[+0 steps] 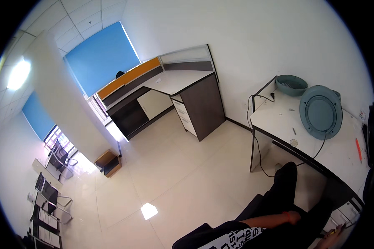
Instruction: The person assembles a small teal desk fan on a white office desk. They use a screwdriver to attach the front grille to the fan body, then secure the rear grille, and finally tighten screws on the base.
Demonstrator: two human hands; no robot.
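My left hand [294,217], with a red band at the wrist, rests on my dark-trousered lap; its fingers are hard to see. At the lower right, my right hand [331,237] is beside the white drawers [342,216] below the table. Its fingers are curled around a small object with a yellowish part, too small to name. On the white table [274,120] stands a grey-green round appliance housing [321,113], tilted up, with a black cable. Behind it lies a matching bowl-shaped slotted cover [291,85]. An orange-red slim stick-like tool [358,150] lies towards the right.
Small loose pieces and a round clear disc [294,142] lie on the table. A black cable [257,145] hangs past its left edge. Across the tiled floor stand a desk with drawers [203,108], an open cardboard box [108,162], a pillar and several chairs [50,193].
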